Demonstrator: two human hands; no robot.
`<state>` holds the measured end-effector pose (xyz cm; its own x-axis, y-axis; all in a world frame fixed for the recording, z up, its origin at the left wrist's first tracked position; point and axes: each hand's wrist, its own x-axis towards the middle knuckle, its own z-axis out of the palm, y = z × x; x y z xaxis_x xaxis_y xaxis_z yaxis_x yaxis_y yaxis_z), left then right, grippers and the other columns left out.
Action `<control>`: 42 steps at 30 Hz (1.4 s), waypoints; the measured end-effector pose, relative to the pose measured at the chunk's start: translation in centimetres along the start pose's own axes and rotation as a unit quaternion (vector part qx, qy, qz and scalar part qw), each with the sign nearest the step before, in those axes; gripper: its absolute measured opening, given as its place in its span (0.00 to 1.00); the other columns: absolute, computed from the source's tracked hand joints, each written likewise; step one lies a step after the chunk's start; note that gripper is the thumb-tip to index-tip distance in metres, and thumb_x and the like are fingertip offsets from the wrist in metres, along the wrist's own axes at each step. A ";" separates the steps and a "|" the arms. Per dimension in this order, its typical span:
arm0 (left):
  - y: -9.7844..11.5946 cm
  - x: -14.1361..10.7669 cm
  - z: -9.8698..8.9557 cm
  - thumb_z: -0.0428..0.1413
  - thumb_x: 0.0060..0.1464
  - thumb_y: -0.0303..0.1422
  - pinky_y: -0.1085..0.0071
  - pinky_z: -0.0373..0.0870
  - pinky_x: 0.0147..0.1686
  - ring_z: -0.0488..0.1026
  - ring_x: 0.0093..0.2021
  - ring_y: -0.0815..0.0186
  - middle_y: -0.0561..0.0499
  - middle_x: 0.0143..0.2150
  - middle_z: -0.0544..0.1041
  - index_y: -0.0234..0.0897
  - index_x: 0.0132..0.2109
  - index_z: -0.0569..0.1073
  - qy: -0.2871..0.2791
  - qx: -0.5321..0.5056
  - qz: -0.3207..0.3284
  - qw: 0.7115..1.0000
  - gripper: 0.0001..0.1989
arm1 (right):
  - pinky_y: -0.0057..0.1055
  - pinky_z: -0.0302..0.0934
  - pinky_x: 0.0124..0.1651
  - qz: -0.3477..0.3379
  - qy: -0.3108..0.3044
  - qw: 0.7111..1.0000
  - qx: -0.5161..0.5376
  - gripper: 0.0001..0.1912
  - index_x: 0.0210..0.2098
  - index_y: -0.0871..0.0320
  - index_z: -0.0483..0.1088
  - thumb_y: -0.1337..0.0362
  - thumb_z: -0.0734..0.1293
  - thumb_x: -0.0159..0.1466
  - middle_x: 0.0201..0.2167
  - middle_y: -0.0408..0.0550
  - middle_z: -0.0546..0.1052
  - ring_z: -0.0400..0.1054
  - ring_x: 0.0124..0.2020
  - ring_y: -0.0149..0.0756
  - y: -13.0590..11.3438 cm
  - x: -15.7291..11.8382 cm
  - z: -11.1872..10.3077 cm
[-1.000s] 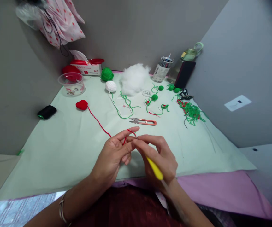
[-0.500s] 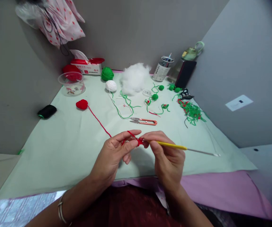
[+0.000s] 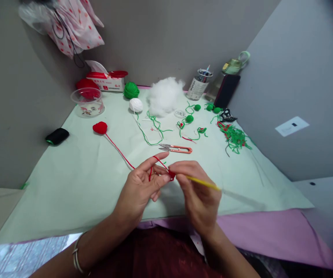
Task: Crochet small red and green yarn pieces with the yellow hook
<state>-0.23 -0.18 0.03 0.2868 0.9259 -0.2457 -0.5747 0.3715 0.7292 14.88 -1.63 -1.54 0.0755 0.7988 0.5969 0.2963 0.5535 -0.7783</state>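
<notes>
Near the table's front, my left hand (image 3: 143, 185) pinches a small red crochet piece (image 3: 171, 175) between thumb and fingers. Red yarn (image 3: 119, 151) loops over its raised index finger and leads back to a small red yarn ball (image 3: 99, 127) on the left. My right hand (image 3: 199, 193) grips a crochet hook (image 3: 203, 182) by its yellow handle, its metal end blurred. The hook's working tip is hidden at the red piece, where the fingers of both hands almost meet. Just beyond lie orange thread snips (image 3: 178, 149).
White stuffing (image 3: 166, 95), a white yarn ball (image 3: 136, 105) and a green yarn ball (image 3: 131, 90) lie at the back. Green and red yarn scraps (image 3: 236, 137) heap at right, near a phone (image 3: 227, 90). A plastic tub (image 3: 88, 103) and a black spool (image 3: 57, 136) stand left.
The hook has tilted, its rear end swinging down and blurring. My right hand has shifted slightly left, and my left index finger has lifted, stretching the red yarn towards the piece.
</notes>
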 end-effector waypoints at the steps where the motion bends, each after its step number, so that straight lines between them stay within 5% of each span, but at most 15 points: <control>1: -0.1 -0.1 0.1 0.75 0.48 0.28 0.82 0.56 0.18 0.59 0.19 0.81 0.57 0.30 0.77 0.44 0.54 0.85 -0.005 0.000 -0.001 1.000 0.25 | 0.38 0.73 0.45 -0.045 0.001 0.998 -0.040 0.14 0.50 0.49 0.82 0.72 0.69 0.70 0.43 0.48 0.84 0.79 0.43 0.39 0.0 -0.2 0.2; 4: -0.1 -0.1 0.0 0.75 0.50 0.30 0.81 0.58 0.19 0.58 0.19 0.81 0.57 0.29 0.75 0.42 0.55 0.85 -0.017 0.000 -0.033 0.999 0.24 | 0.37 0.74 0.46 -0.078 0.018 0.996 -0.030 0.18 0.53 0.47 0.81 0.74 0.69 0.70 0.47 0.49 0.85 0.79 0.45 0.39 -0.1 -0.5 0.2; 8: 0.5 0.1 -0.6 0.72 0.53 0.30 0.82 0.56 0.20 0.55 0.19 0.83 0.56 0.30 0.74 0.38 0.52 0.86 -0.030 -0.008 -0.071 0.997 0.18 | 0.33 0.74 0.42 0.088 -0.008 0.983 0.158 0.11 0.46 0.49 0.82 0.67 0.66 0.75 0.41 0.46 0.86 0.79 0.38 0.35 0.1 0.2 -0.5; 11: 0.9 -0.1 -0.8 0.72 0.54 0.29 0.83 0.55 0.20 0.54 0.20 0.82 0.57 0.28 0.71 0.38 0.51 0.86 -0.029 -0.015 -0.072 0.997 0.17 | 0.31 0.74 0.39 0.141 -0.026 0.965 0.218 0.12 0.44 0.51 0.80 0.64 0.63 0.77 0.39 0.45 0.85 0.78 0.33 0.32 0.1 0.6 -0.9; 15: 0.7 -0.5 -0.5 0.73 0.53 0.29 0.83 0.57 0.20 0.57 0.20 0.82 0.57 0.29 0.73 0.41 0.52 0.86 -0.011 0.003 -0.031 0.999 0.19 | 0.34 0.75 0.43 0.014 -0.044 0.997 0.065 0.14 0.51 0.51 0.78 0.69 0.63 0.76 0.42 0.46 0.85 0.79 0.39 0.35 -0.3 0.0 -1.0; 19: 0.3 -0.4 -0.3 0.75 0.50 0.31 0.83 0.56 0.19 0.56 0.19 0.81 0.58 0.27 0.72 0.41 0.54 0.85 -0.006 -0.017 -0.024 1.000 0.22 | 0.38 0.77 0.47 -0.130 -0.087 0.980 -0.125 0.18 0.56 0.48 0.79 0.72 0.69 0.70 0.48 0.50 0.85 0.80 0.48 0.42 -0.7 -0.6 -1.1; 22: 0.4 -0.2 -0.6 0.74 0.53 0.32 0.84 0.54 0.18 0.51 0.19 0.83 0.60 0.24 0.68 0.36 0.52 0.86 -0.029 -0.045 -0.073 0.996 0.19 | 0.37 0.75 0.41 -0.087 -0.044 0.989 -0.109 0.15 0.52 0.47 0.81 0.69 0.68 0.72 0.43 0.48 0.84 0.79 0.42 0.41 -0.7 -0.3 -1.2; 25: 0.6 -0.1 -0.8 0.73 0.54 0.30 0.85 0.52 0.18 0.51 0.19 0.84 0.57 0.28 0.72 0.37 0.50 0.87 -0.031 -0.033 -0.074 0.996 0.15 | 0.35 0.71 0.34 0.001 0.013 0.999 0.044 0.13 0.47 0.50 0.81 0.66 0.64 0.75 0.35 0.46 0.81 0.74 0.33 0.36 -0.4 0.1 -1.0; 32: 0.1 -0.1 -0.5 0.74 0.52 0.30 0.83 0.54 0.17 0.57 0.19 0.83 0.53 0.33 0.79 0.42 0.47 0.88 -0.036 0.015 -0.037 0.999 0.14 | 0.35 0.72 0.43 0.059 -0.024 0.989 0.136 0.10 0.46 0.48 0.83 0.65 0.68 0.74 0.41 0.45 0.84 0.77 0.40 0.36 -0.1 0.5 -0.5; 37: 0.2 0.0 -0.2 0.75 0.50 0.33 0.83 0.60 0.20 0.59 0.20 0.82 0.53 0.32 0.79 0.41 0.46 0.88 -0.004 0.028 -0.009 1.000 0.14 | 0.34 0.74 0.42 0.009 -0.036 0.998 0.042 0.13 0.48 0.48 0.82 0.70 0.67 0.73 0.39 0.45 0.83 0.78 0.41 0.36 -0.2 0.2 -0.4; 42: 0.2 0.3 0.0 0.76 0.48 0.35 0.84 0.56 0.18 0.53 0.19 0.83 0.57 0.26 0.72 0.39 0.48 0.88 -0.004 -0.031 -0.043 0.999 0.18 | 0.34 0.75 0.42 -0.166 -0.029 0.971 -0.171 0.18 0.55 0.46 0.80 0.72 0.69 0.70 0.47 0.49 0.83 0.79 0.45 0.39 0.4 -0.7 -0.1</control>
<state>-0.25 0.17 0.08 0.3435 0.8899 -0.3000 -0.5933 0.4533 0.6653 15.03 -2.03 -2.23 -0.1302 0.6068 0.7842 0.5945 0.6807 -0.4280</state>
